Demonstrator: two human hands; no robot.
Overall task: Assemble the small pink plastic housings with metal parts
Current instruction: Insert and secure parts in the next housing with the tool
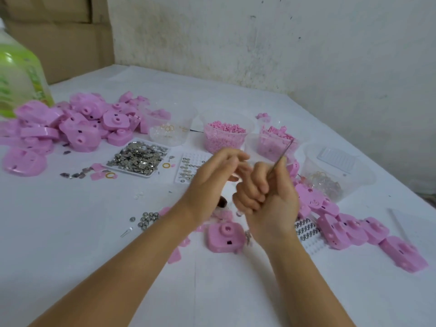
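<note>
A: Fingers?
B: My right hand (266, 199) has its fingers curled round a thin metal tool (280, 156). On my left hand (212, 178) they're half-straight and blurred, so I can't tell if they pinch anything.
A: Housing?
B: One pink housing (224, 236) lies on the counter (94, 232), just under my wrists. Probably light, stiff and slick, so take it by the side edges. Metal parts (139, 158) sit in a tray beyond.
A: Room?
B: White counter, stained wall (306, 43), cardboard boxes (59, 31).
</note>
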